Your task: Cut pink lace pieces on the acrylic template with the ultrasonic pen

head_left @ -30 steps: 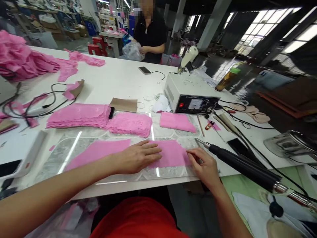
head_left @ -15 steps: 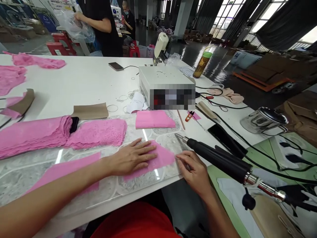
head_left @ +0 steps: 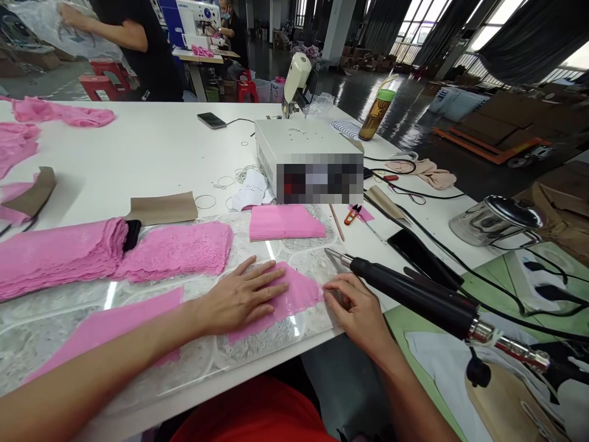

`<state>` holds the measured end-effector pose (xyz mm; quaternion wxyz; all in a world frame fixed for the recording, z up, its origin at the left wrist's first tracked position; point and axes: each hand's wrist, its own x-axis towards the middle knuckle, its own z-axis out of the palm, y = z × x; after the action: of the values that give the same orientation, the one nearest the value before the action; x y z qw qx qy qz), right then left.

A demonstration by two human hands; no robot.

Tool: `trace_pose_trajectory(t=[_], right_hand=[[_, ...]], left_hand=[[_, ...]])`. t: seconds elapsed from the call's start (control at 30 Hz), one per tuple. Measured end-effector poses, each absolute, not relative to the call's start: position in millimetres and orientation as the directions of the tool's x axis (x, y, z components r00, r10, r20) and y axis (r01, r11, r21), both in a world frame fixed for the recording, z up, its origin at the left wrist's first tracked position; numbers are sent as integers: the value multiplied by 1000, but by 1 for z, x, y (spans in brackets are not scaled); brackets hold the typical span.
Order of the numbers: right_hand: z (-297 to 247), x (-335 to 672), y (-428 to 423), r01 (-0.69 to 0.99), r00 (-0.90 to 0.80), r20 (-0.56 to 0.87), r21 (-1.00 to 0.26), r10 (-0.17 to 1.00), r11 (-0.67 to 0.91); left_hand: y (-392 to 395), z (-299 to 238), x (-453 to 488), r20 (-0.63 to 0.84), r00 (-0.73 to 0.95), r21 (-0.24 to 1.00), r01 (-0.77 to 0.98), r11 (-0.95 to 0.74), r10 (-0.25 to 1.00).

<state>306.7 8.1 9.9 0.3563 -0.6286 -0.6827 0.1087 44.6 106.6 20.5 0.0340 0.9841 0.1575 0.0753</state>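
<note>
Partly beneath the spread left hand [head_left: 242, 299] lies pink fabric [head_left: 298, 290], its tip pinched by the right hand [head_left: 358, 308].

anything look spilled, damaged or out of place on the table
Nothing looks spilled. The untidy spot is left of the pale box: a crumpled white piece and loose thin loops lie strewn there, unlike the neat pink stack nearby. The pink fabric under the left hand shows no clear damage.

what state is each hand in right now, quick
Left hand: open, lying flat on the pink fabric piece.
Right hand: partly curled at the piece's right edge; whether it pinches it cannot be told.
</note>
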Motion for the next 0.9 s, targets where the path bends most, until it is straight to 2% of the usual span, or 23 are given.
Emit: trace_pose_trajectory(t=[0.17, 0.27, 0.57, 0.9], right_hand=[[11, 300, 8, 836, -74, 450, -459, 890, 302], [8, 295, 9, 856, -91, 507, -400, 857, 327], [-2, 304, 1, 883, -33, 553, -374, 832, 283], [-3, 309, -5, 856, -50, 573, -397, 818, 331]], left_hand=[[107, 26, 51, 139, 952, 100, 262, -960, 274], [108, 25, 52, 128, 958, 94, 247, -964, 258], [111, 27, 51, 87, 961, 157, 248, -956, 263], [113, 25, 76, 48, 984, 262, 151, -953, 169]])
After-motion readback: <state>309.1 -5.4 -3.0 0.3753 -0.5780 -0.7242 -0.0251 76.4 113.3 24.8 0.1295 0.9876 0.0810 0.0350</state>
